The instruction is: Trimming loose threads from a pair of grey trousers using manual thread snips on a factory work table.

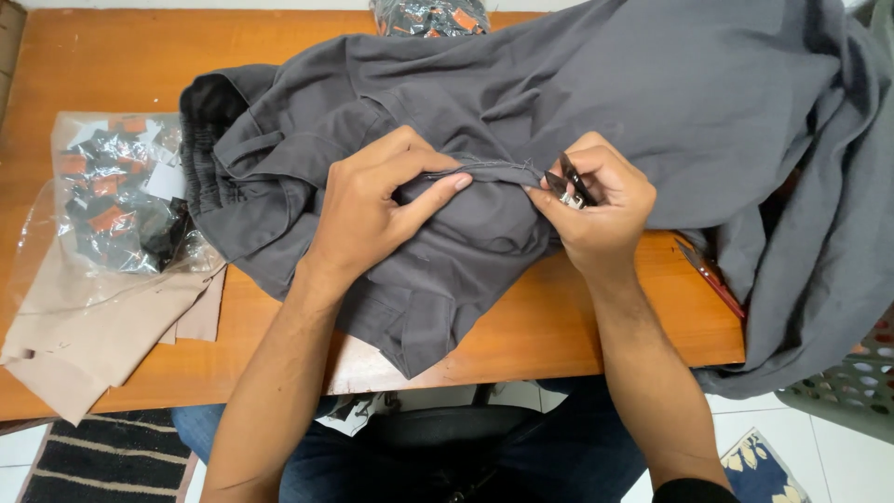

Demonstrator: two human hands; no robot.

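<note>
Head view: a dark grey garment (pixel 577 102) lies spread over the wooden table (pixel 102 65). The left hand (pixel 372 210) pinches a raised seam fold at the garment's middle. The right hand (pixel 596 200), just beside that fold, grips small thread snips (pixel 570 184). Left of the garment sits a clear bag of tags (pixel 116 191) on beige fabric (pixel 84 335).

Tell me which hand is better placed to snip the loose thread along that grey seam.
Probably the right hand: it already holds the small thread snips, blades pointing at the seam's edge. The left hand is busy pinching a fold of the grey garment, holding the seam taut on the wooden table.
</note>
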